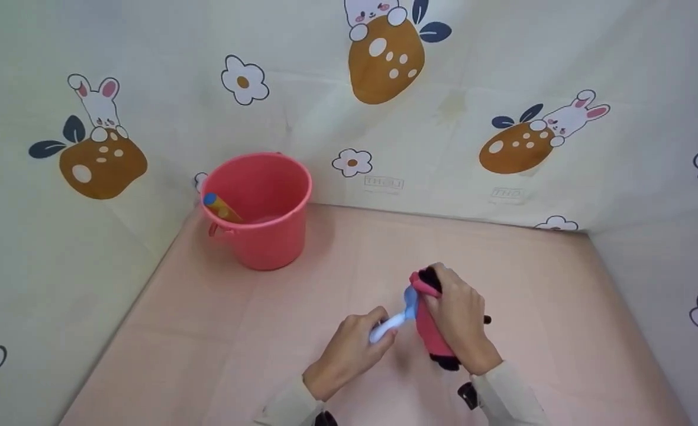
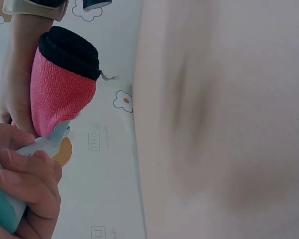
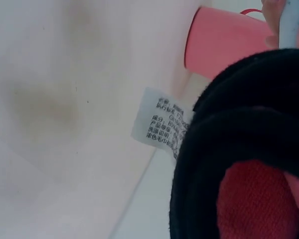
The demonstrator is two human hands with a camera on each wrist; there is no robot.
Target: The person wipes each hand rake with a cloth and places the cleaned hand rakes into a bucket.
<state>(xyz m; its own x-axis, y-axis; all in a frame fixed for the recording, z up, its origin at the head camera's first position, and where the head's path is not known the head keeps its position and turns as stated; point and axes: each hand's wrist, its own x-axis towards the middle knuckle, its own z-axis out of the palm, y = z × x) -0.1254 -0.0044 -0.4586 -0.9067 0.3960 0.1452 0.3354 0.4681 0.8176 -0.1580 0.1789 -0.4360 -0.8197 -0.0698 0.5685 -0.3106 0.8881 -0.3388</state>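
Note:
My left hand point(image 1: 355, 343) grips the pale handle of a small spoon-shaped tool point(image 1: 389, 327) with a blue head. In the left wrist view, the handle point(image 2: 7, 199) shows a teal part inside the curled fingers. A pink towel with black edging point(image 1: 432, 328) is bunched in my right hand point(image 1: 461, 313), close against the tool's blue head. Part of the head is hidden by the towel. In the right wrist view, the towel's black edge point(image 3: 189, 199) fills the right side, and a white printed label point(image 3: 162, 122) sticks out from it.
A pink bucket point(image 1: 272, 245) stands at the back left of the table point(image 1: 325, 284). Inside it leans a yellow object with a blue end point(image 1: 222, 208). Cloth walls printed with rabbits and flowers point(image 1: 301, 130) enclose the back and sides.

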